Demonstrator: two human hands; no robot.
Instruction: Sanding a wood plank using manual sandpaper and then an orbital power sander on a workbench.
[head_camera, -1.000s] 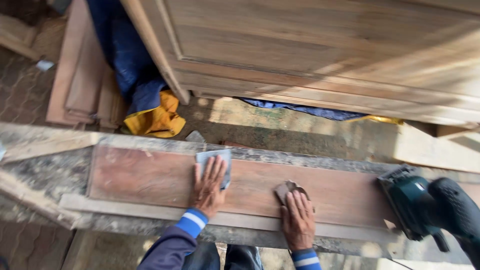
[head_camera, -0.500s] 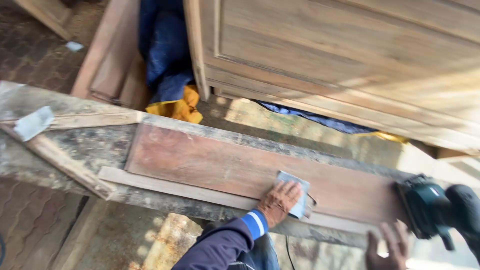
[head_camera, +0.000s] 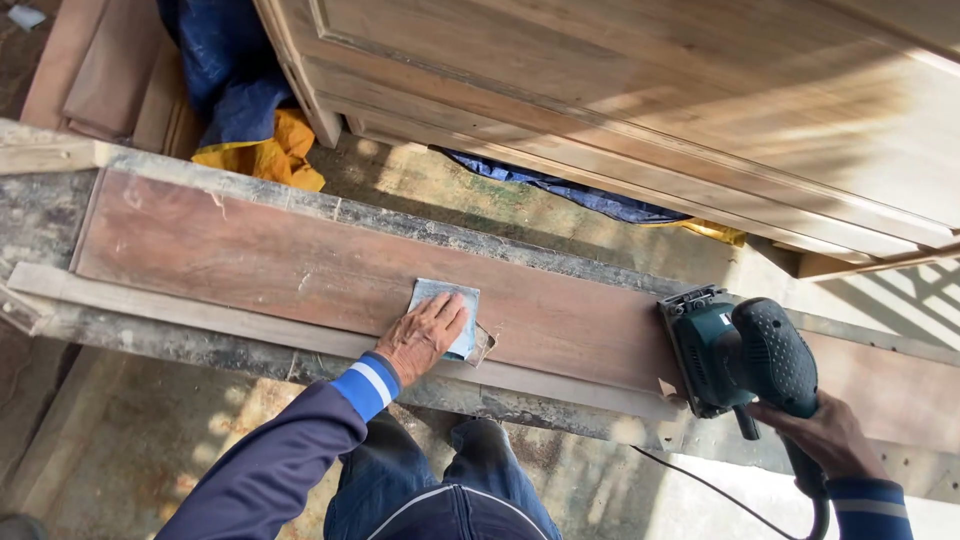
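Left hand (head_camera: 425, 335): fingers (head_camera: 448, 312) spread flat, palm down, pressing a grey sheet of sandpaper (head_camera: 446, 298) onto the reddish plank (head_camera: 250, 255). Nothing is gripped; the sheet is pinned under the fingertips. A second, brownish scrap (head_camera: 482, 345) pokes out just beside the hand, on the side toward the sander.

Right hand (head_camera: 825, 435): fingers curled shut around the rear grip of the green-and-black electric sander (head_camera: 740, 350). The sander's pad end sits on the plank; its black cord (head_camera: 700, 490) trails off below.

Key relation, all taken from the plank: its long axis runs from the upper left down to the lower right of the view. The left hand lies about midway along it, at the near edge. The sander lies farther along the same axis toward the right end, well apart from the left hand, with bare wood between. The right hand is the nearer one to the sander; the left is the nearer one to the sandpaper.

Outward: a pale strip (head_camera: 200, 318) touches the plank's near edge. Both rest on a dusty worktop (head_camera: 40, 215). Beyond the plank's far side stand a panelled wooden cabinet (head_camera: 650, 90) and blue and yellow cloth (head_camera: 245, 110).
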